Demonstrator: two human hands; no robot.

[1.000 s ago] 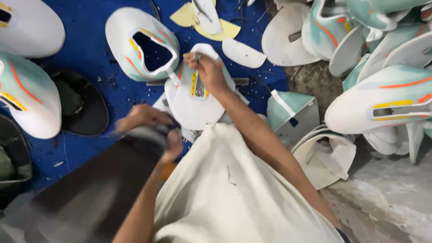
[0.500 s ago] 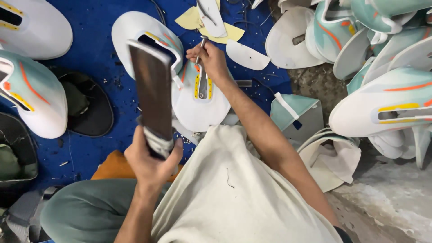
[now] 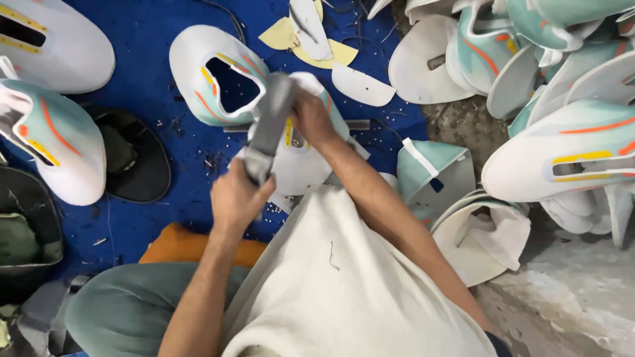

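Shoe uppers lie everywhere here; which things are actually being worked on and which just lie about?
In hand:
- left hand gripping a flat grey tool, blurred
- right hand holding the white shoe upper on the lap

Lying about:
- white and teal upper on the blue mat
- black shoe last
- pile of uppers at the right
- yellow scraps

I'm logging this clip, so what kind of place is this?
Probably a small shoe-making workshop: white-and-teal shoe uppers piled around, cut sole pieces on a blue mat, and both hands working an upper on the lap.
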